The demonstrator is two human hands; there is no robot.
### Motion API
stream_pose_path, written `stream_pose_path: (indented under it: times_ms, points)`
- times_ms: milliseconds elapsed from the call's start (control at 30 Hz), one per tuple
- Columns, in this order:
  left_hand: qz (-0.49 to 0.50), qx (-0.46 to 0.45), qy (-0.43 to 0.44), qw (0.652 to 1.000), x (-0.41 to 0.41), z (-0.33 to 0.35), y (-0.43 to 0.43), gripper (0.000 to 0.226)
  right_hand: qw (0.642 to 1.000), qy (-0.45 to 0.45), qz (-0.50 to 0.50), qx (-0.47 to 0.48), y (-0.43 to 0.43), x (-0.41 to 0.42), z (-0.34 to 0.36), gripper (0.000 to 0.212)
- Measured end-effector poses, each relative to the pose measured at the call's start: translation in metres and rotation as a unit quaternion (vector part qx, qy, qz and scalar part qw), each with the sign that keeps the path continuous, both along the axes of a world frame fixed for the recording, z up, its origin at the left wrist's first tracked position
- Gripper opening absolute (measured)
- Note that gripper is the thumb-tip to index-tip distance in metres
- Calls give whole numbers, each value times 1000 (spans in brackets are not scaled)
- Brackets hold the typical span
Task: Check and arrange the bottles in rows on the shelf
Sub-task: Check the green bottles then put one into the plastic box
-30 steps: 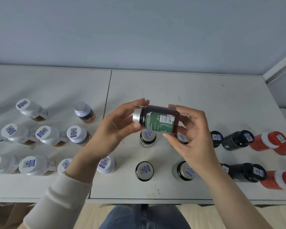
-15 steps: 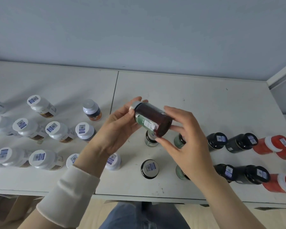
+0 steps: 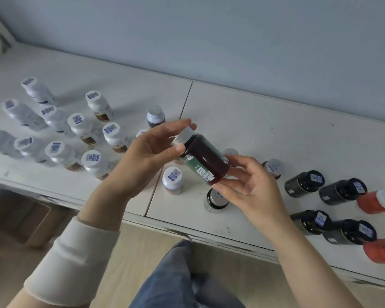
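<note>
A dark brown bottle (image 3: 206,157) with a silver cap and a green label is held tilted above the white shelf (image 3: 265,134). My left hand (image 3: 151,152) grips its cap end, thumb on the neck. My right hand (image 3: 247,185) holds its base with fingertips. Below it stand a white-capped bottle (image 3: 172,180) and a dark bottle (image 3: 216,198), partly hidden by my right hand. Several white bottles (image 3: 76,138) stand in rows on the left. Black bottles (image 3: 305,183) and orange bottles (image 3: 376,201) stand in rows on the right.
A seam (image 3: 182,114) splits the shelf into two panels. The blue-grey wall (image 3: 209,41) runs along the back. The shelf's front edge (image 3: 220,237) is chipped, with wooden floor and my jeans-clad legs (image 3: 176,278) below it.
The bottle has turned from lying level to tilted, cap up-left and base down-right. The camera has swung, so the shelf now slants and more white bottles show at left.
</note>
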State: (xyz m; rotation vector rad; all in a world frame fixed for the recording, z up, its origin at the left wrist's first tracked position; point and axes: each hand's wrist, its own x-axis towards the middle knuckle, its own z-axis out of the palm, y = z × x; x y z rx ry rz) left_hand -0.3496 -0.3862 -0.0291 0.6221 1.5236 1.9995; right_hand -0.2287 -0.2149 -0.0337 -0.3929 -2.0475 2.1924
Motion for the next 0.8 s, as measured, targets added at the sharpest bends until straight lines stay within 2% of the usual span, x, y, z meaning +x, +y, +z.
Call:
stream_pose_path:
  times_ms: [133,267,333,400,467,533,667,800]
  points:
    - [89,-33,22,995,41,4,-42,44,987,-51,122,86,-16,10,-3,44]
    - [184,-143,41,972,88,5,-87,35,935,-58,190,294,-50,17,-2,49]
    - [234,-230,64,942,109,4,-111,38,880,-31,235,412,-74,18,-1,53]
    - [281,-306,87,906,126,-1,-140,41,803,-17,305,511,-103,16,1,57]
    - [307,-373,110,868,140,-9,-171,41,726,-6,368,580,-135,12,1,62]
    - [323,-432,127,833,152,-19,-205,42,670,0,418,613,-172,9,-1,65]
    - [367,-496,122,778,170,-33,-284,42,593,14,492,637,-261,0,-6,63]
    - [398,-516,84,754,187,-43,-369,40,542,51,536,645,-364,-12,-15,63]
